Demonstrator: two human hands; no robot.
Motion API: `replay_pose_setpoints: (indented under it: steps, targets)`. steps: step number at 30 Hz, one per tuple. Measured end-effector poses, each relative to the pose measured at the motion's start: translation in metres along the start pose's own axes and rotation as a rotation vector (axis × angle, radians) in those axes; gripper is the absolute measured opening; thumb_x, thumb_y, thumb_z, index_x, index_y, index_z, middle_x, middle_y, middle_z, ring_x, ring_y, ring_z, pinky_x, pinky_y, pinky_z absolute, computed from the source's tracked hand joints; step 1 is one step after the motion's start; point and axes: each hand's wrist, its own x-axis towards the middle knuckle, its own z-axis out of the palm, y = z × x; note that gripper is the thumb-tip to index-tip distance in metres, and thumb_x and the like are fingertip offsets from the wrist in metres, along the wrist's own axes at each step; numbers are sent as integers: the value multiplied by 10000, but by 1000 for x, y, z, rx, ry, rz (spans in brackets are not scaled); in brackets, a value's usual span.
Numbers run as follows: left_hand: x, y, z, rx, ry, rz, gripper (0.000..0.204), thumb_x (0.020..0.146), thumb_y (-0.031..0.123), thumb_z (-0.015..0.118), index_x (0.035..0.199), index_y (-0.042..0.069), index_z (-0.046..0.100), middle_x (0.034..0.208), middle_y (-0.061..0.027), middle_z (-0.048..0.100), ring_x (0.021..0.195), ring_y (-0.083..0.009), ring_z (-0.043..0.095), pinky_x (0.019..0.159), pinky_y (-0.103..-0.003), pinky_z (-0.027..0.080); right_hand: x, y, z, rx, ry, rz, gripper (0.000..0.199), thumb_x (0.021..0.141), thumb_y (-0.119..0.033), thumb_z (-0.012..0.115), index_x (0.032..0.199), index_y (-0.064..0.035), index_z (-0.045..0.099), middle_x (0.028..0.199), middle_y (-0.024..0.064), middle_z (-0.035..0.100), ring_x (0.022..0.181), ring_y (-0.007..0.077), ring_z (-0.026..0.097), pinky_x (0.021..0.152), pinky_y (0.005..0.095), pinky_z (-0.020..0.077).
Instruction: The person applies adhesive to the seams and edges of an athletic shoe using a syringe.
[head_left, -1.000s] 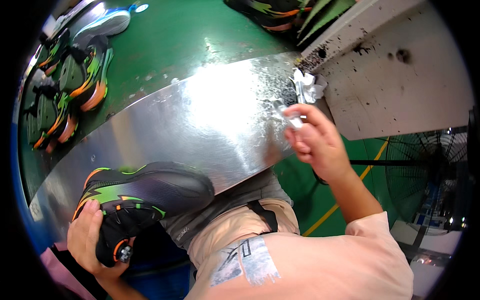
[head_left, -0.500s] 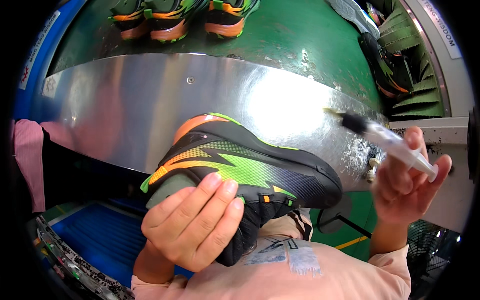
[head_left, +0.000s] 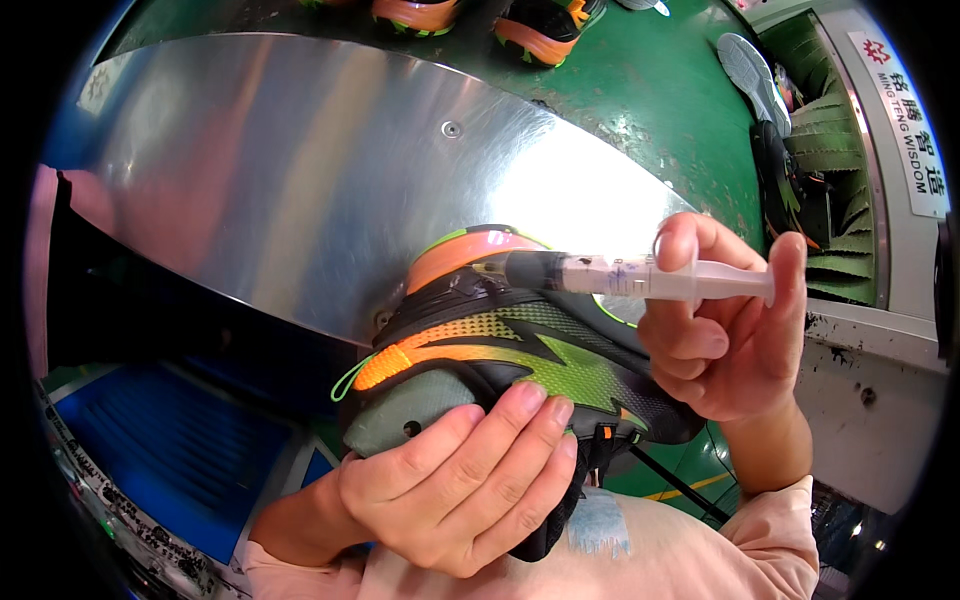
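A black sports shoe (head_left: 585,372) with green and orange side panels lies on its side in front of me, a grey-green last (head_left: 400,410) showing in its opening. My left hand (head_left: 465,480) is closed round its upper near the collar and laces. In my right hand (head_left: 725,340) is a clear syringe (head_left: 625,278) with a dark front end, gripped between the fingers with the thumb at the plunger end. Its tip meets or hovers just over the seam between the upper and the orange heel part of the sole; I cannot tell whether it touches.
A curved metal plate (head_left: 300,170) edges the green conveyor belt (head_left: 640,110). Shoes with orange heels (head_left: 535,35) stand at the far side. A grey-soled shoe (head_left: 752,80) and a dark shoe (head_left: 785,185) lie by the green strip curtain (head_left: 835,150) at right. A blue surface (head_left: 170,450) is lower left.
My right hand has brought the syringe left, from beyond the toe to the shoe's heel seam. The view has shifted, and the shoe and left hand now appear further right.
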Motion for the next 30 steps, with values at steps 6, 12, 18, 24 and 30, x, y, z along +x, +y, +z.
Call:
replay_pose_setpoints:
  steps: [6,12,18,24,30]
  targets:
    - [3,2,-2,-8,-33,-3,163,852,143,527,971,144,638,1004,-24,694,1000,-172,647,898,-264,420,-16,-9,6,-237,32,5,687,851,-671,393,1046,-17,471,613,-54,373,477,11,276,405,148,226]
    - [2,2,-12,-29,-80,2,176,855,139,518,983,145,638,1008,-24,693,998,-174,647,897,-266,423,-34,-9,9,-202,122,69,719,784,-694,473,1031,-20,505,639,-57,421,517,6,330,442,146,247]
    - [-4,-6,-22,-21,-95,9,171,860,149,516,980,138,637,983,-35,696,964,-195,659,878,-286,440,-61,7,3,-14,191,48,837,717,-726,519,1083,26,525,672,-45,448,586,25,360,489,172,261]
    - [-31,-24,-42,35,-169,-42,184,877,168,507,996,165,646,1026,-4,684,1026,-168,632,929,-297,420,-63,15,19,46,203,54,784,762,-655,543,1102,51,523,731,-8,488,610,28,368,525,172,270]
    - [-53,-35,-48,53,-112,-91,141,882,137,523,999,120,598,1057,-67,662,1021,-273,626,884,-367,448,-79,4,30,51,214,132,778,777,-574,608,1137,108,506,941,96,582,671,45,429,582,188,332]
